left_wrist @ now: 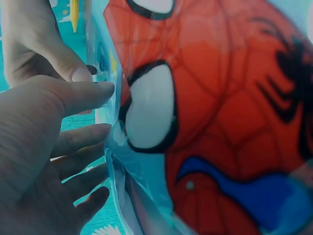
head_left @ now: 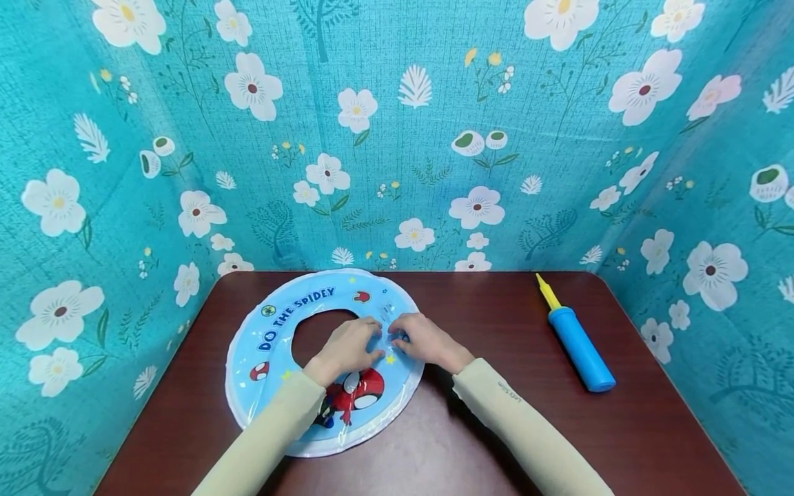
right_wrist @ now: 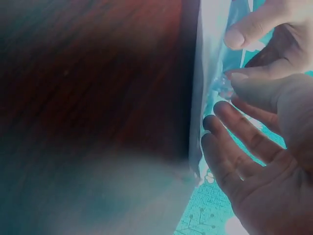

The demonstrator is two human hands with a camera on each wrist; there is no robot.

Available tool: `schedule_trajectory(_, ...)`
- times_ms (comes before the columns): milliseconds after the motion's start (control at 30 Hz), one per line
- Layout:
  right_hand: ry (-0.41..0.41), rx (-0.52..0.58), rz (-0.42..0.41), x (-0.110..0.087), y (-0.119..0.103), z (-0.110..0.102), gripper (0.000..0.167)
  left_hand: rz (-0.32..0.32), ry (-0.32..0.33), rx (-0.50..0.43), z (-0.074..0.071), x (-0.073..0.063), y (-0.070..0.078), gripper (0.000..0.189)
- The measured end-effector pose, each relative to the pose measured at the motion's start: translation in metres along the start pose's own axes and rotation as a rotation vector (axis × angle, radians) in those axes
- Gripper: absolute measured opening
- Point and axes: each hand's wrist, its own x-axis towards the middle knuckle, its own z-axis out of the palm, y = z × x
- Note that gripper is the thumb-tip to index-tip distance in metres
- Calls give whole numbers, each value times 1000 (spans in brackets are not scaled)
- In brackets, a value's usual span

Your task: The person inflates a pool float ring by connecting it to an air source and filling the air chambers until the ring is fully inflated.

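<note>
A light-blue inflatable swim ring with red spider-character prints lies on the table, looking filled out. On its right side, my right hand pinches a small clear valve between thumb and forefinger. The other right fingers are loosely bent beside the ring. My left hand faces it from across the ring's inner edge, its fingers spread and touching the vinyl. In the right wrist view, the left thumb and forefinger stand apart close to the valve. Fingers partly hide the valve.
A blue hand pump with a yellow nozzle lies on the right part of the dark brown table. Turquoise flowered cloth hangs behind the table and along both sides.
</note>
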Motion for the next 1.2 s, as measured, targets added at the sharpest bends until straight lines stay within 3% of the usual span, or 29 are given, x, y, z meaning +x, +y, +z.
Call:
schedule_trajectory(200,15,-5,6,6,-2,8,17,-17,-7,50,3,2,1,41)
schedule_trajectory(533,73,-38,-29,8,-1,10,6,-57,44,3,7,3,8,25)
schedule_trajectory(733,54,-68,-9,10,-1,7,8,-117,26,-14,8,3,9,25)
schedule_trajectory(1200,50,0,-46,7,1,4,10,-147,22,-95,9,0,13,23)
